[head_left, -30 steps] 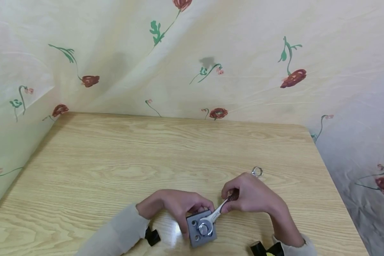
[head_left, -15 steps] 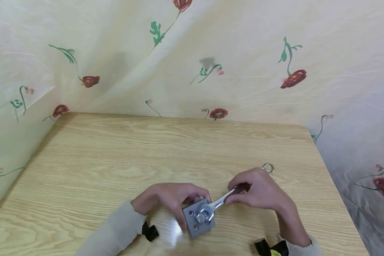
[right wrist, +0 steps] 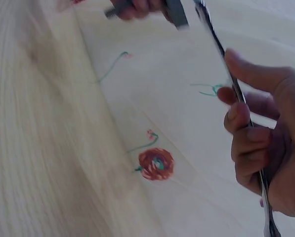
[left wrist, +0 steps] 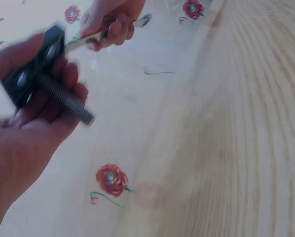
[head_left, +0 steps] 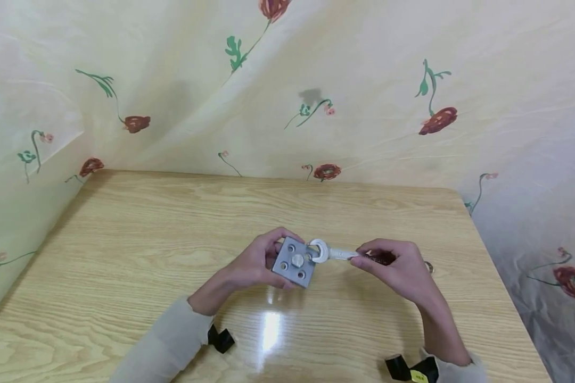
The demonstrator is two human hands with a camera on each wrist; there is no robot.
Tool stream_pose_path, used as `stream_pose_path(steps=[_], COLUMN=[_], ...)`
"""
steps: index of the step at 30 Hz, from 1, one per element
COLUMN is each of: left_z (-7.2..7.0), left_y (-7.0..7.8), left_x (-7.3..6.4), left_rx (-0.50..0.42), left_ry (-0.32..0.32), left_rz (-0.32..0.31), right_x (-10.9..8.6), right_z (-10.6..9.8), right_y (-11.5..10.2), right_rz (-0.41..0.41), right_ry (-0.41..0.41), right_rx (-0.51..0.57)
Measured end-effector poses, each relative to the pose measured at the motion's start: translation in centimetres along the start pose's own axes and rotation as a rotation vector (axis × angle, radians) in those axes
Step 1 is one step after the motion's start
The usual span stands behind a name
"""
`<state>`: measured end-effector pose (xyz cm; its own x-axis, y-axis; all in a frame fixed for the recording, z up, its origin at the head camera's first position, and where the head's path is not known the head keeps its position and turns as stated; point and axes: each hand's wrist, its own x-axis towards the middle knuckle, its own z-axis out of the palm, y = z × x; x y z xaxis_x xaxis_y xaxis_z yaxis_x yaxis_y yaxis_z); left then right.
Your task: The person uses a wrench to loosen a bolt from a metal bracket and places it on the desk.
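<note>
My left hand grips a square grey metal plate by its edges, raised above the table. Small holes surround the hex bolt head at the plate's middle. In the left wrist view the bolt's threaded shank sticks out of the plate's other side. My right hand holds a combination wrench between thumb and curled fingers. Its open-end jaw lies off the bolt head, by the plate's right edge. The wrench's ring end shows past the right hand.
A wood-grain table lies under both hands. Floral cloth hangs behind it and along its sides. Black wrist mounts sit by the sleeve cuffs.
The wrench has come off the bolt head, pulled to the right. Both hands have moved up and away from me, and the left hand has lifted and turned the plate.
</note>
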<state>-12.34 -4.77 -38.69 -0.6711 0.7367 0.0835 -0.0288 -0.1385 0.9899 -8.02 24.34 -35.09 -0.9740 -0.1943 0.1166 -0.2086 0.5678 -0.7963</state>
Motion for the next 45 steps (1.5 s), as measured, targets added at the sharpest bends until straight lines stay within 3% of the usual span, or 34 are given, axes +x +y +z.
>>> stream_pose_path(steps=[3, 7, 13, 17, 26, 33, 37, 40, 45], left_z=[0.5, 1.2, 1.9, 2.2, 2.6, 2.7, 2.9, 2.9, 2.7], left_y=[0.0, -0.2, -0.6, -0.7, -1.0, -1.4, -1.8, -1.9, -1.6], left_x=[0.2, 0.3, 0.4, 0.5, 0.7, 0.8, 0.8, 0.8, 0.6], left_rx=[0.003, 0.024, 0.115, 0.173, 0.28, 0.416, 0.508, 0.517, 0.446], left_ry=[0.189, 0.373, 0.574, 0.674, 0.816, 0.9, 0.908, 0.894, 0.779], left_rz=[0.022, 0.101, 0.215, 0.245, 0.255, 0.367, 0.416, 0.42, 0.331], right_x=[0.3, 0.6, 0.9, 0.9, 0.6, 0.2, -0.1, -0.2, 0.1], right_z=[0.6, 1.4, 2.8, 3.6, 6.0, 7.5, 8.2, 8.5, 7.8], right_y=[-0.1, -0.3, -0.7, -1.3, -2.6, -3.6, -3.9, -4.0, -3.3], right_rz=[0.06, 0.116, 0.159, 0.176, 0.197, 0.216, 0.217, 0.198, 0.2], right_ry=[-0.002, -0.007, 0.0, -0.012, -0.064, -0.083, -0.081, -0.071, -0.046], right_rx=[0.01, 0.025, 0.03, 0.056, 0.116, 0.142, 0.147, 0.138, 0.117])
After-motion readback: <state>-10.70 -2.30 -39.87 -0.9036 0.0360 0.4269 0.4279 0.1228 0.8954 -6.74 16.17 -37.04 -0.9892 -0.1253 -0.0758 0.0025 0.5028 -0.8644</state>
